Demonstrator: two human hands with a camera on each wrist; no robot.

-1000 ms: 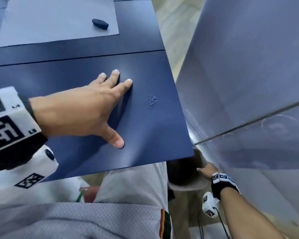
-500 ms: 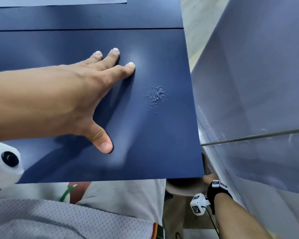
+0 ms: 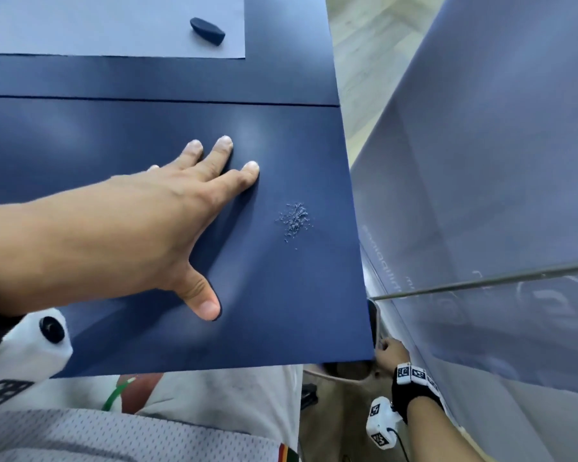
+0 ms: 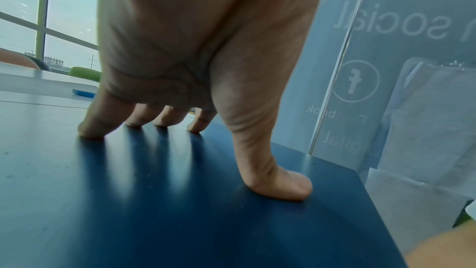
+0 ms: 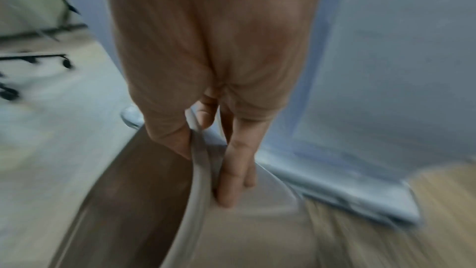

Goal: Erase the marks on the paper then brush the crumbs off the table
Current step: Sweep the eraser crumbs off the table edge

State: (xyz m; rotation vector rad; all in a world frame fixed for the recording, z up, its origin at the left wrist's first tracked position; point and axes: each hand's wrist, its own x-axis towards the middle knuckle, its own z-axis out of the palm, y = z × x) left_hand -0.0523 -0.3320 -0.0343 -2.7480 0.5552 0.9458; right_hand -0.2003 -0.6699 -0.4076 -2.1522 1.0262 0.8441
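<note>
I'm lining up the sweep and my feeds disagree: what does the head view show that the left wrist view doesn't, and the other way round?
Only the head view shows the eraser crumbs piled right of the left hand, the eraser lying on the paper, and the right hand below the table's corner, holding a container's rim. Only the left wrist view shows the fingertips and thumb touching the surface, palm raised, plus windows. Both show the left hand on the blue table beside the glass partition.
</note>
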